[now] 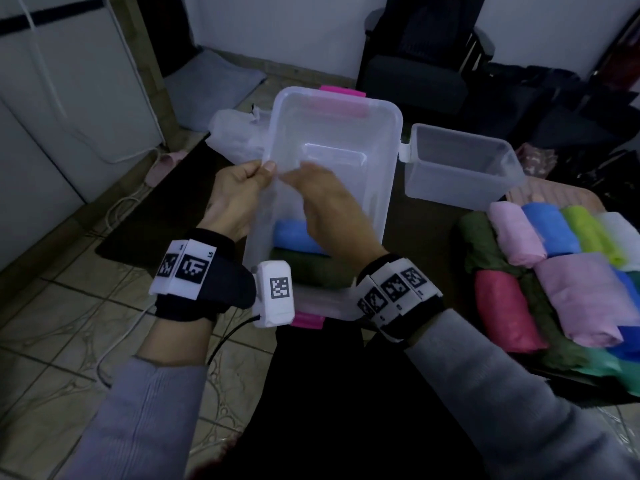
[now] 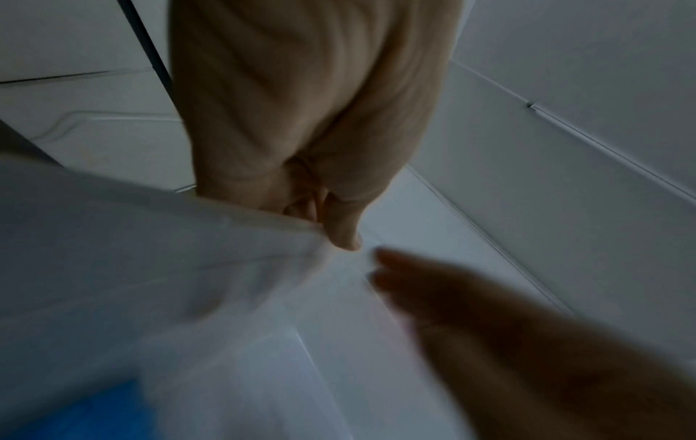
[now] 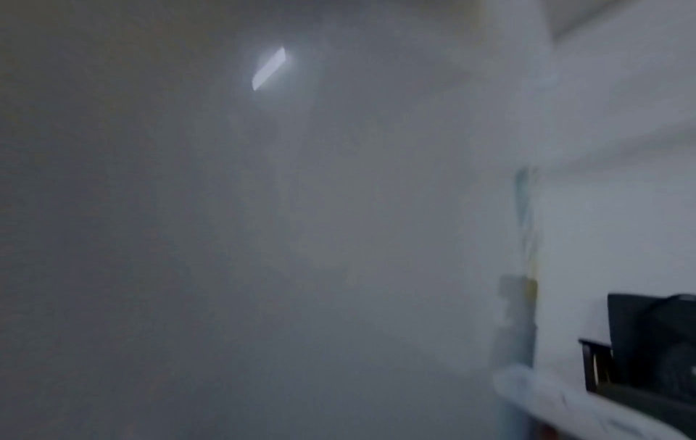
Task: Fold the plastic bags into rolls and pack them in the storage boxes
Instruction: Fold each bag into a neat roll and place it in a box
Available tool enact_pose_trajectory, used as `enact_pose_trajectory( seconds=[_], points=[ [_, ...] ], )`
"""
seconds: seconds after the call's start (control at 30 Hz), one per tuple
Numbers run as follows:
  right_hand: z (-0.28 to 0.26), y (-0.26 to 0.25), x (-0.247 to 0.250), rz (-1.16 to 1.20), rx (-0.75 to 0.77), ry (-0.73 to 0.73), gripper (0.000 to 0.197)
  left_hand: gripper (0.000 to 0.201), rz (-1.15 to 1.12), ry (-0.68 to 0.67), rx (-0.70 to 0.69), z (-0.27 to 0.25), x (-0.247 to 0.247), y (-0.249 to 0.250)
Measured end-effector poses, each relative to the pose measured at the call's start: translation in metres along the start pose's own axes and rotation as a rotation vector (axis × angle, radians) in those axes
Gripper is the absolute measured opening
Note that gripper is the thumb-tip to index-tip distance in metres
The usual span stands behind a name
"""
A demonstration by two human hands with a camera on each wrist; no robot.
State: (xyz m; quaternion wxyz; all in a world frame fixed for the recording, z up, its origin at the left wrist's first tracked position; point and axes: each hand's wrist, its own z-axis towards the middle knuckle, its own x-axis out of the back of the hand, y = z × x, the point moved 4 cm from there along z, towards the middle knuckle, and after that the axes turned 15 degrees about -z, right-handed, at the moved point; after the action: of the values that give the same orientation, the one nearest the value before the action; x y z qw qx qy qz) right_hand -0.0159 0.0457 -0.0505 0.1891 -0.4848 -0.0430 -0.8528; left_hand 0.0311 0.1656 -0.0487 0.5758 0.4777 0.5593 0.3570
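A translucent storage box (image 1: 388, 140) with pink latches is held tilted over my lap. My left hand (image 1: 265, 171) grips its left rim between thumb and fingers; the left wrist view shows the same pinch on the box wall (image 2: 188, 253) by my left hand (image 2: 339, 229). My right hand (image 1: 322, 195) reaches inside the box with straight fingers pointing at the left rim, holding nothing; in the left wrist view my right hand (image 2: 452, 297) is blurred. A blue roll (image 1: 294, 237) and a dark green roll (image 1: 304, 268) lie at the box's near end. The right wrist view is grey blur.
A second, empty translucent box (image 1: 460, 164) stands to the right. Several rolled bags (image 1: 554, 271) in pink, blue, green and red lie on a surface at the right. A clear unrolled bag (image 1: 235, 133) lies behind the held box. A dark chair (image 1: 415, 64) stands beyond.
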Motion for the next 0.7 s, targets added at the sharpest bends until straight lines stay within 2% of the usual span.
enact_pose_trajectory(
  seconds=[0.03, 0.07, 0.1, 0.17, 0.23, 0.3, 0.33, 0.4, 0.53, 0.6, 0.7],
  points=[
    [-0.001, 0.001, 0.014, -0.026, -0.007, 0.222, 0.046, 0.019, 0.021, 0.002, 0.009, 0.002, 0.000, 0.001],
    [-0.006, 0.006, 0.024, -0.045, -0.068, 0.381, 0.046, 0.019, 0.041, 0.003, 0.022, 0.002, -0.001, 0.001],
    [-0.012, 0.011, 0.033, -0.021, -0.189, 0.481, 0.045, 0.019, 0.056, 0.004, 0.035, 0.002, -0.003, 0.001],
    [-0.029, 0.031, 0.039, 0.192, -0.549, 0.575, 0.048, 0.021, 0.083, 0.012, 0.041, 0.003, -0.008, 0.002],
    [-0.046, 0.049, 0.028, 0.539, -0.875, 0.498, 0.052, 0.024, 0.131, 0.017, 0.023, 0.005, -0.013, 0.004],
    [-0.059, 0.058, 0.009, 0.858, -1.066, 0.272, 0.047, 0.026, 0.177, 0.021, 0.027, 0.008, -0.015, 0.004],
    [-0.063, 0.057, 0.003, 0.972, -1.103, 0.176, 0.043, 0.024, 0.195, 0.019, 0.034, 0.009, -0.016, 0.005],
    [-0.063, 0.051, 0.004, 1.029, -1.065, 0.083, 0.037, 0.018, 0.221, -0.007, 0.070, 0.013, -0.016, 0.004],
    [-0.052, 0.051, 0.010, 1.041, -1.064, 0.025, 0.031, 0.032, 0.578, -0.049, 0.270, 0.014, -0.007, -0.001],
    [-0.046, 0.055, 0.012, 1.088, -1.139, 0.005, 0.028, 0.027, 0.703, -0.055, 0.315, 0.012, -0.002, -0.003],
    [-0.038, 0.059, 0.011, 1.124, -1.232, -0.023, 0.024, 0.016, 0.743, -0.060, 0.332, 0.013, 0.000, -0.005]
  ],
)
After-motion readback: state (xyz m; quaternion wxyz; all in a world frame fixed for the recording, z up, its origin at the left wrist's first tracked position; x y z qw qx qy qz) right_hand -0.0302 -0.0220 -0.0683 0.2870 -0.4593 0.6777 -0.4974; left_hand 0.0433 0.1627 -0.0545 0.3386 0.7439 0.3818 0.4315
